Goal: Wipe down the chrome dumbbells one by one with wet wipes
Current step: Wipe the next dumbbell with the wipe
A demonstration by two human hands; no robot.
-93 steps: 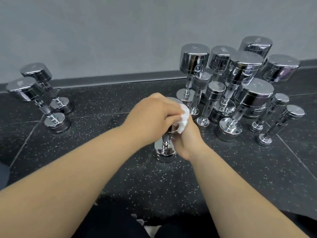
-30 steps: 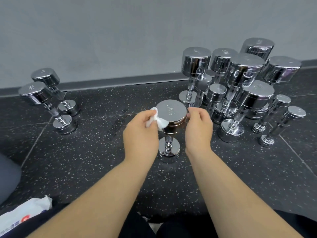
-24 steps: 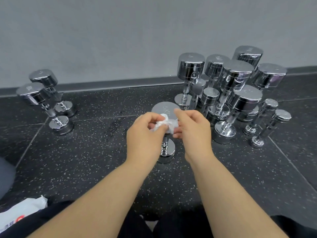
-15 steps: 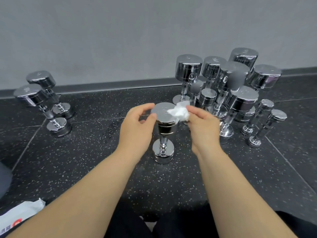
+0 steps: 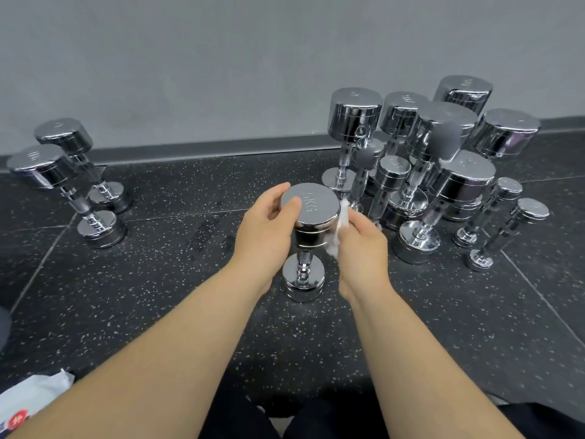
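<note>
Open floor [image 5: 174, 258] leftward; dumbbell cluster [image 5: 443, 131] close on right.

Middle dumbbell [image 5: 311, 205], upright: top face stamped "5KG", clear.
Nearer dumbbell of the left pair [image 5: 34, 163]: stamp on the top face seems to end in "KG"; number too blurred to fix.
Rear dumbbell in the right cluster [image 5: 405, 106]: "KG" legible on top, digit before it uncertain.
Tallest rear dumbbell [image 5: 463, 87]: marks on top, unreadable.
Wipes pack [image 5: 28, 397], bottom left corner: red round badge with a white character, not legible.
</note>
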